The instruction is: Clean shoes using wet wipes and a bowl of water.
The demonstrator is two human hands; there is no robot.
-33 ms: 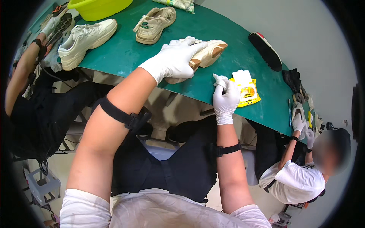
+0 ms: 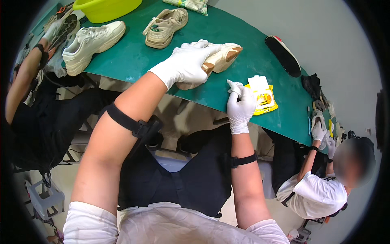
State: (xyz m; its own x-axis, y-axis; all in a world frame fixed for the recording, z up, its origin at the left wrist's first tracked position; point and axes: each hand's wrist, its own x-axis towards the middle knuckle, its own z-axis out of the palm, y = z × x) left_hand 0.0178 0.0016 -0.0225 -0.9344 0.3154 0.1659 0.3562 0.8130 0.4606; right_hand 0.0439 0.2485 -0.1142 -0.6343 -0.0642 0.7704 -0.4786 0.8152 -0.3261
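Note:
My left hand, in a white glove, is closed over a cream sneaker with brown patches on its sole. The sneaker lies on its side near the table's front edge, and the hand hides its middle. To the right, my gloved right hand pinches a crumpled white wipe, held apart from the sneaker. Just beside that hand lies a yellow pack of wipes with its white lid raised.
On the green table are a beige sneaker, a white sneaker, a yellow-green basin and a black insole. Co-workers sit on both sides; the right one's gloved hand holds a shoe.

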